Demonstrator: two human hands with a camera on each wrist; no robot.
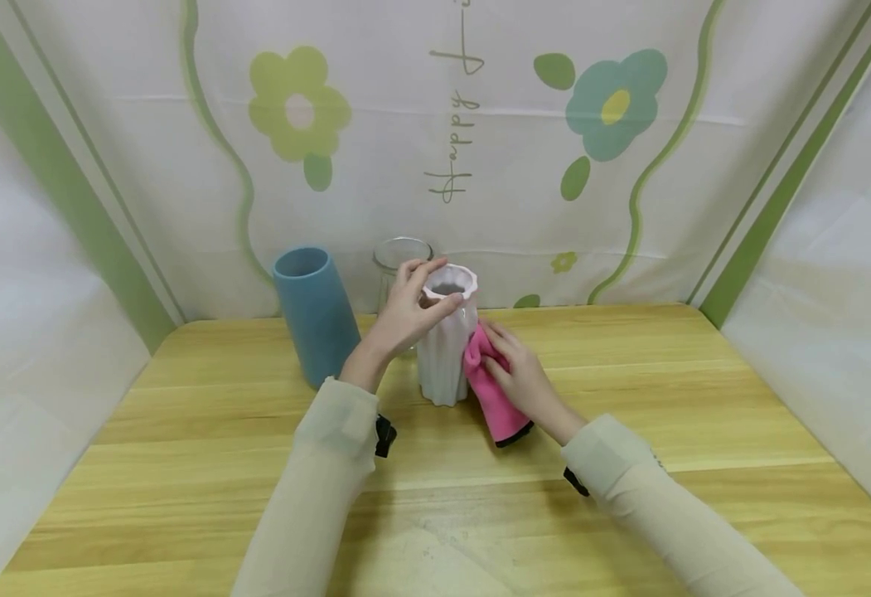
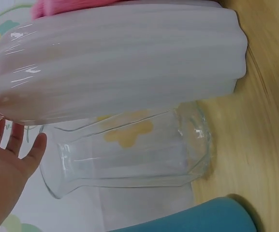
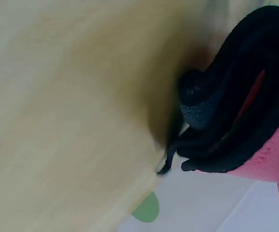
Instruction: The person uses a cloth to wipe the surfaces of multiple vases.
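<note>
A white fluted vase with a pinkish scalloped rim stands upright on the wooden table. My left hand holds it by the rim, thumb on the near side and fingers on the far side. In the left wrist view the vase fills the upper part, and fingers of the left hand show at its neck. On the vase's right side, my right hand grips a folded pink cloth against its wall. The cloth's dark edging hangs down large in the right wrist view.
Left of the white vase stands a tall blue vase. A clear glass vase is behind the white one, partly hidden by the left hand in the head view. Behind the table hangs a white curtain with flowers.
</note>
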